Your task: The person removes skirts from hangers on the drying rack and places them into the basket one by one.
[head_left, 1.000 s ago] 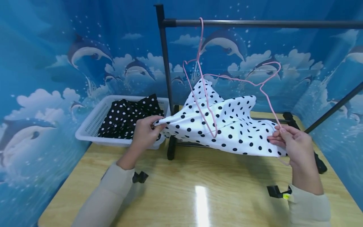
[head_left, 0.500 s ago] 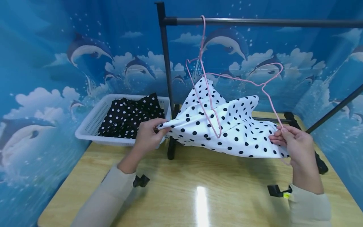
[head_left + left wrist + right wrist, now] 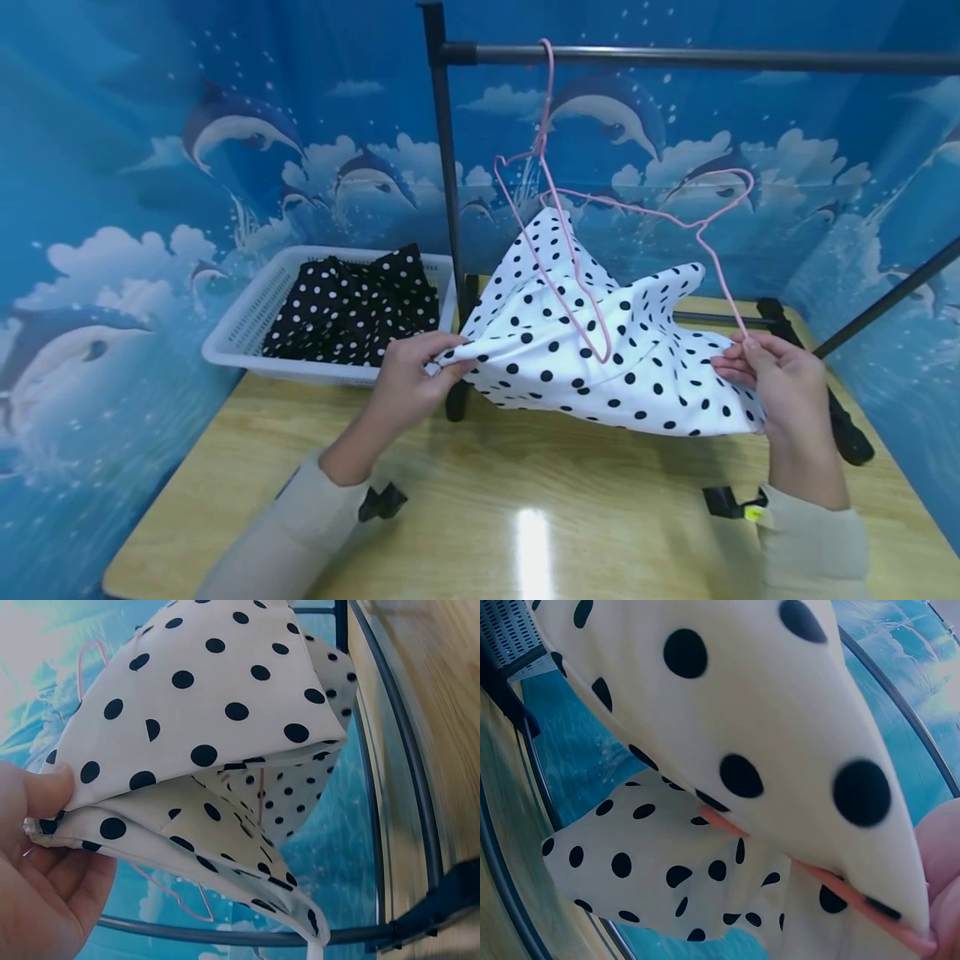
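A white garment with black polka dots (image 3: 555, 367) is stretched between both hands; its exact kind is unclear. My left hand (image 3: 416, 379) pinches its left edge, and the left wrist view shows the cloth layers (image 3: 202, 705) parted into an opening. On the right, my right hand (image 3: 783, 383) holds a pink clothes hanger (image 3: 717, 271) together with the garment's right corner. Part of the hanger is hidden by the cloth; the right wrist view shows its pink bar (image 3: 855, 896) between the layers. Another pink hanger (image 3: 547, 167) hangs from the rack, in front of the garment.
A black clothes rack (image 3: 675, 57) stands on the wooden table (image 3: 465, 517). At its left, a white basket (image 3: 225, 354) contains a black cloth with white dots (image 3: 352, 308). Blue dolphin-print curtain (image 3: 112, 208) surrounds the table.
My left hand has moved right and slightly down with the garment's edge, so the cloth sags more. The right hand stays nearly still. The whole view has shifted slightly.
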`<act>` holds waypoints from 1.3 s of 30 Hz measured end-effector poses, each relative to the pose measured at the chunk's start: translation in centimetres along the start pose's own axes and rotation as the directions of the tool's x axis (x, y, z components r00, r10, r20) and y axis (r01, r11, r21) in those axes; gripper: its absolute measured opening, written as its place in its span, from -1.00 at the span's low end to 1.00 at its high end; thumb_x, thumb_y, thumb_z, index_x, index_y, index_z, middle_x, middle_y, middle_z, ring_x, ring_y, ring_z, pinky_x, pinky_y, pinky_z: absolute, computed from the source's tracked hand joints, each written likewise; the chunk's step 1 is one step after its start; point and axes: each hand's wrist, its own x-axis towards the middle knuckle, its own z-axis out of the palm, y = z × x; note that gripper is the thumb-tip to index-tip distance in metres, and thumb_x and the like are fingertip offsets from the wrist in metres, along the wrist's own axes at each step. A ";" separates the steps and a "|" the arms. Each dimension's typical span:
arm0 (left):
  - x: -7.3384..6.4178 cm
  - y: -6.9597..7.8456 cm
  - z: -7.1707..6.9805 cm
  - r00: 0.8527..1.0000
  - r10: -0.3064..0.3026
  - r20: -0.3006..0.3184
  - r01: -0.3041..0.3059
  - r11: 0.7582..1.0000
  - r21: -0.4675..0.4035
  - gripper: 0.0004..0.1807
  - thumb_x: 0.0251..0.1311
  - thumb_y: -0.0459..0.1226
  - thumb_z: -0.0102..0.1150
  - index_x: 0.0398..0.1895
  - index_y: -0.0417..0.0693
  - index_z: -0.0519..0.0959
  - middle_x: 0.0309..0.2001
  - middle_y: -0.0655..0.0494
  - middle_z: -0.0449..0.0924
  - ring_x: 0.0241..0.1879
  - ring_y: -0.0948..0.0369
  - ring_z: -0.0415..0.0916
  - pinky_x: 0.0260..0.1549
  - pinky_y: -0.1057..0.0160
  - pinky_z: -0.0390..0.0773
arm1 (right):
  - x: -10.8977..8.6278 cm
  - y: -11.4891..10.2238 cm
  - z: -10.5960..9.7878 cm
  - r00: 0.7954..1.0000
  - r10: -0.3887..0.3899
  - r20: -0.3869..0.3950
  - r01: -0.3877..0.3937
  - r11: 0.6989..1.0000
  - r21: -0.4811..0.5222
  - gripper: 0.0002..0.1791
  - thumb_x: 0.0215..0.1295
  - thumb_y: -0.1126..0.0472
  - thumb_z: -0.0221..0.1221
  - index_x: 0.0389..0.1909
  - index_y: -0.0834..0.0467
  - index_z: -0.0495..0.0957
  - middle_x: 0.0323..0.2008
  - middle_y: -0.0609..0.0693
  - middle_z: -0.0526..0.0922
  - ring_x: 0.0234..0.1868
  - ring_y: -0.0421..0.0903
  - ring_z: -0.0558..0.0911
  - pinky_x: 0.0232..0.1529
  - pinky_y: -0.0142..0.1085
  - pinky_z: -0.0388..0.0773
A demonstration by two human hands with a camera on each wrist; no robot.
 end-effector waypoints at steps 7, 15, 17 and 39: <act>-0.5 1.0 0.1 0.999 0.040 0.003 -0.040 0.998 -0.040 -0.81 0.00 -0.45 0.40 -0.27 -0.20 0.67 -0.30 0.03 0.71 -0.41 0.29 0.57 -0.44 0.38 0.57 | 0.1 0.2 0.1 1.000 0.001 -0.002 -0.001 1.000 0.022 -0.78 0.48 0.10 -0.02 -0.09 0.15 0.49 -0.42 -0.06 0.62 -0.44 -0.21 0.71 -0.35 -0.41 0.65; -1.3 1.8 0.7 0.996 0.090 0.003 -0.089 0.994 -0.069 -0.79 -0.02 -0.46 0.41 -0.26 -0.23 0.68 -0.31 0.02 0.71 -0.47 0.29 0.50 -0.54 0.39 0.50 | 0.0 0.2 0.0 1.000 -0.019 0.013 0.018 0.998 0.059 -0.80 0.48 0.14 0.00 -0.11 0.16 0.51 -0.45 -0.06 0.63 -0.46 -0.20 0.71 -0.35 -0.40 0.65; -1.4 1.9 0.8 0.995 0.104 0.000 -0.104 0.991 -0.079 -0.79 -0.02 -0.47 0.41 -0.25 -0.24 0.68 -0.30 0.00 0.71 -0.44 0.28 0.54 -0.50 0.38 0.54 | 0.0 0.2 0.0 1.000 -0.017 0.013 0.016 0.998 0.059 -0.81 0.48 0.15 0.00 -0.10 0.16 0.51 -0.45 -0.06 0.62 -0.46 -0.20 0.71 -0.35 -0.40 0.65; 1.4 -1.0 -2.1 0.991 -0.080 -0.109 0.090 0.993 0.082 -0.81 0.09 -0.44 0.35 -0.20 -0.22 0.68 -0.21 -0.02 0.71 -0.40 0.21 0.57 -0.46 0.32 0.60 | 0.0 0.2 -0.9 1.000 0.016 -0.008 -0.016 1.000 0.018 -0.78 0.50 0.13 -0.03 -0.05 0.16 0.47 -0.42 -0.07 0.61 -0.43 -0.19 0.72 -0.34 -0.38 0.65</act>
